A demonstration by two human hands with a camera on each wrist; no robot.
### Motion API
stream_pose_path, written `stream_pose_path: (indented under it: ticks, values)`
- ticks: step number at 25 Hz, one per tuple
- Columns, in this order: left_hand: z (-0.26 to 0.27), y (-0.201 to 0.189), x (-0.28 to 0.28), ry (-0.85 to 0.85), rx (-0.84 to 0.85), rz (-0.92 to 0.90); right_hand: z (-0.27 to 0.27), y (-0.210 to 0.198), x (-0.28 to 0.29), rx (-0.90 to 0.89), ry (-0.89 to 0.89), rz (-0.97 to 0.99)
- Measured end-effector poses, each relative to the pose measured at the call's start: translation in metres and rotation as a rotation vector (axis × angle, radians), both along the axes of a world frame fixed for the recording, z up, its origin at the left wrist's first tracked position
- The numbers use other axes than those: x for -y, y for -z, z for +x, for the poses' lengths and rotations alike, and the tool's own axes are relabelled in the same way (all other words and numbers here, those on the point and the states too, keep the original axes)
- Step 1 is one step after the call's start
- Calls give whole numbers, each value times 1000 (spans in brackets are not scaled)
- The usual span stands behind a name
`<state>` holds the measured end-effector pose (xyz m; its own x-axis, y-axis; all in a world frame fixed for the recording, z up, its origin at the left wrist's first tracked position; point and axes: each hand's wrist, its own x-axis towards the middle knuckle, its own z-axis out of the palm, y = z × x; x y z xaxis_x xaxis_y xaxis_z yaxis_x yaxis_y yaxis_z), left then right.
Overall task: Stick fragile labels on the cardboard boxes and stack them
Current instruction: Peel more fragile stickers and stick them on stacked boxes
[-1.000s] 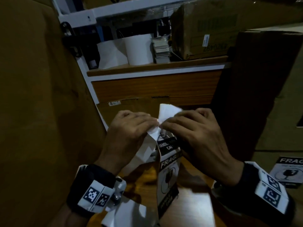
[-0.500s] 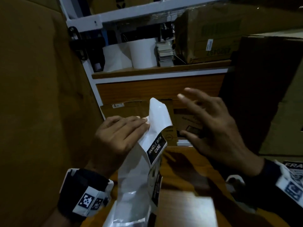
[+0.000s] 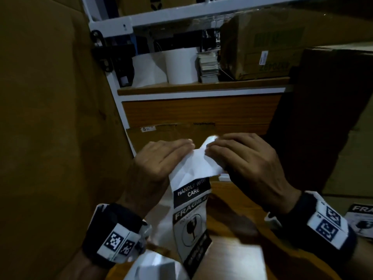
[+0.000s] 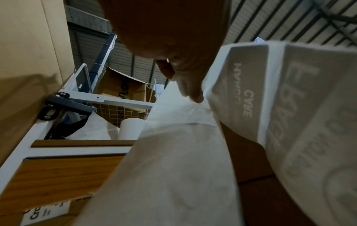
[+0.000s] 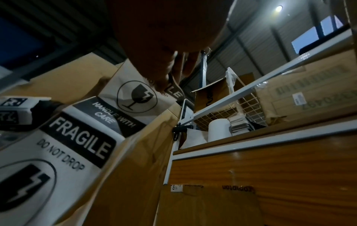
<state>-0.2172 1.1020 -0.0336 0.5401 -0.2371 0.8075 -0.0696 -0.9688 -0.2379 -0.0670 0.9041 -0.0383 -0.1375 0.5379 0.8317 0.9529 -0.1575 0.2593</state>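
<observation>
A white strip of black-and-white fragile labels (image 3: 191, 196) hangs upright in front of me over the wooden table (image 3: 232, 223). My left hand (image 3: 182, 148) pinches the strip's crumpled top from the left. My right hand (image 3: 214, 149) pinches the top corner from the right, fingertips almost meeting the left's. In the left wrist view the left fingers (image 4: 193, 91) press into the white backing (image 4: 173, 168) beside the label strip (image 4: 289, 107). From the right wrist, the printed labels (image 5: 77, 142) run up to the right fingers (image 5: 164, 76). A tall cardboard box (image 3: 50, 118) stands at my left.
A dark cardboard box (image 3: 327, 118) stands at the right, with another fragile label (image 3: 361, 219) lying low beside it. A flat carton (image 3: 161, 134) leans behind my hands. The shelf (image 3: 201, 85) beyond carries white rolls (image 3: 181, 65) and a wrapped carton (image 3: 262, 43).
Half a second ago my right hand was lifted off the strip with fingers spread; now it is back, pinching the top corner. My left hand has kept hold of the strip.
</observation>
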Motion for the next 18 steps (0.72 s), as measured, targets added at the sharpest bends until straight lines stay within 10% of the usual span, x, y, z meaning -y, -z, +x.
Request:
stream_pose_path:
  ticks: [18]
  values:
    - [2,4,-24,-149,2,201,-16,25,26,96,49,-7]
